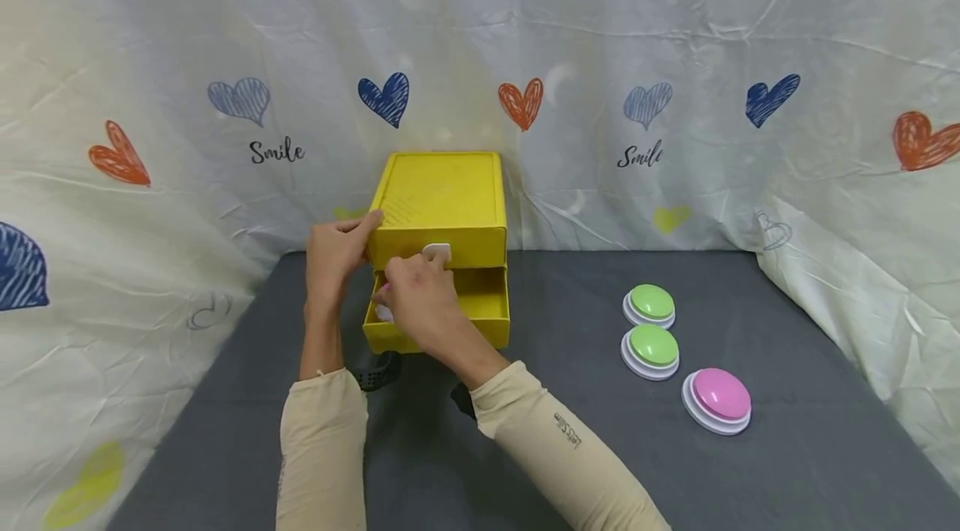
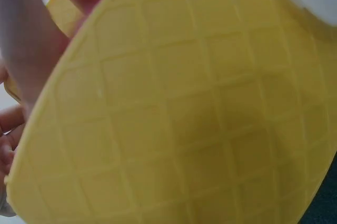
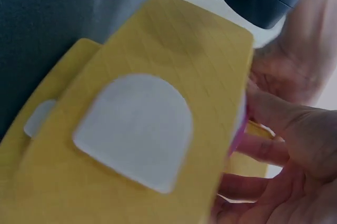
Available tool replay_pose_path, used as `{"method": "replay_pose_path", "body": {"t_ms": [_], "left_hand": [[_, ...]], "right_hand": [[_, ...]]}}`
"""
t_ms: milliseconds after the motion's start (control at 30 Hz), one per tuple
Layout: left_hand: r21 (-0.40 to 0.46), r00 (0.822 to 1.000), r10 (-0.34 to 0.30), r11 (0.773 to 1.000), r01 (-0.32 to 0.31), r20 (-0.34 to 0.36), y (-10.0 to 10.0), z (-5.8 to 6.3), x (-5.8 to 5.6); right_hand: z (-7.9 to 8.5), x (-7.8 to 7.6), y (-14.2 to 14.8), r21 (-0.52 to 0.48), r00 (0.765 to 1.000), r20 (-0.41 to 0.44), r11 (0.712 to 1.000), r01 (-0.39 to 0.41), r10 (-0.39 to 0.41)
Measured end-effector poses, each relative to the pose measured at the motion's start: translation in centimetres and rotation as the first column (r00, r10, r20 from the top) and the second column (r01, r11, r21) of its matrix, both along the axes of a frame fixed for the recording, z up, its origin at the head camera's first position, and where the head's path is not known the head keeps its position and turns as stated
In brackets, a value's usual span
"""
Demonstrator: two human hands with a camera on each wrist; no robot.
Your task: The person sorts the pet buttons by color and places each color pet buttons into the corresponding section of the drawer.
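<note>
A yellow two-drawer box (image 1: 442, 189) stands against the curtain with its lower drawer (image 1: 483, 310) pulled out. My left hand (image 1: 333, 256) grips the upper left side of the box, near its front corner. Over the open drawer, at its left side, my right hand (image 1: 423, 298) holds a pink push button with a white base (image 1: 384, 313). Most of that button is hidden behind the fingers and, in the right wrist view, behind the yellow drawer front (image 3: 205, 40). A white tab handle (image 3: 137, 129) sits on this front.
On the right of the dark table (image 1: 570, 431) stand two green push buttons, one farther back (image 1: 652, 303) and one nearer (image 1: 652, 346), and a separate pink push button (image 1: 720, 396). A curtain printed with hearts (image 1: 570, 22) hangs behind and along the sides.
</note>
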State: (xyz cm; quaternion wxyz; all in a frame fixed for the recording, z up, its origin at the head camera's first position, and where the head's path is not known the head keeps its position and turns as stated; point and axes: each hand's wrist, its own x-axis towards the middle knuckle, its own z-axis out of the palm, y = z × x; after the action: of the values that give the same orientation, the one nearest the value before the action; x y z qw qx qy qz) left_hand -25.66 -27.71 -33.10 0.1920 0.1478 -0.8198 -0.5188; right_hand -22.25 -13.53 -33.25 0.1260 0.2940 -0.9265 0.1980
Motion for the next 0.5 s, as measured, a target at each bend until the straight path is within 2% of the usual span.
{"method": "replay_pose_path", "body": {"t_ms": [167, 367, 500], "left_hand": [[-0.011, 1.000, 0.008, 1.000, -0.008, 0.004, 0.1, 0.0, 0.0], [-0.017, 1.000, 0.013, 1.000, -0.013, 0.001, 0.0, 0.0, 0.0], [-0.010, 1.000, 0.011, 1.000, -0.011, -0.002, -0.1, -0.1, 0.1]], "right_hand": [[-1.1, -0.3, 0.0, 0.009, 0.999, 0.030, 0.999, -0.038, 0.038], [-1.4, -0.7, -0.2, 0.060, 0.999, 0.033, 0.998, 0.002, -0.004], [-1.4, -0.6, -0.4, 0.090, 0.996, 0.080, 0.996, 0.027, -0.034]]}}
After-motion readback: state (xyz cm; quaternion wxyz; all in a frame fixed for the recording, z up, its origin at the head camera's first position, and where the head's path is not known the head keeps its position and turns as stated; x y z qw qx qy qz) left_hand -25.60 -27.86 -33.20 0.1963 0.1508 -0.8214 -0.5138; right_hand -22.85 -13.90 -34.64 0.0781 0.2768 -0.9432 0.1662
